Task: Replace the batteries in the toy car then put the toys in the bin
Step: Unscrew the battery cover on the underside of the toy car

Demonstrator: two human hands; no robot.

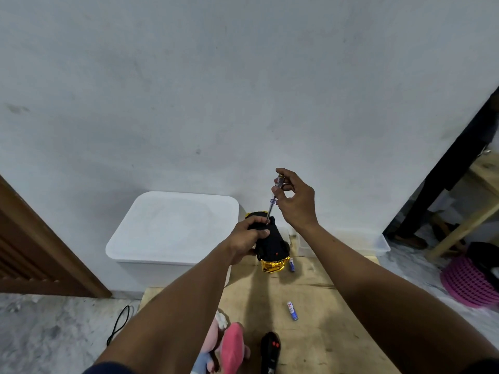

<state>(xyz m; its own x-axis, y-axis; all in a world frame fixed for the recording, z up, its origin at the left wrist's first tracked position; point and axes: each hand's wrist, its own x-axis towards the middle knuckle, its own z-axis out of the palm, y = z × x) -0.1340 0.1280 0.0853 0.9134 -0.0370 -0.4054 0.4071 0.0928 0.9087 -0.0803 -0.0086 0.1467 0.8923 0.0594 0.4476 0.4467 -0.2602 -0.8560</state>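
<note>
The gold toy car (273, 249) is turned upside down, black underside up, above the wooden board (324, 306). My left hand (247, 238) grips the car's far end. My right hand (295, 201) pinches the clear handle of a screwdriver (273, 198), whose tip stands on the car's underside near my left thumb. One blue and white battery (292, 310) lies on the board. Another battery (292, 264) lies right beside the car. A black remote control (270, 349) and a pink plush toy (229, 344) lie at the near edge.
A white lidded bin (172, 230) stands against the wall, left of the car. A clear plastic container (372, 242) sits behind the board on the right. A pink basket (469, 282), wooden table legs (459, 233) and a black cable (118, 325) are on the floor.
</note>
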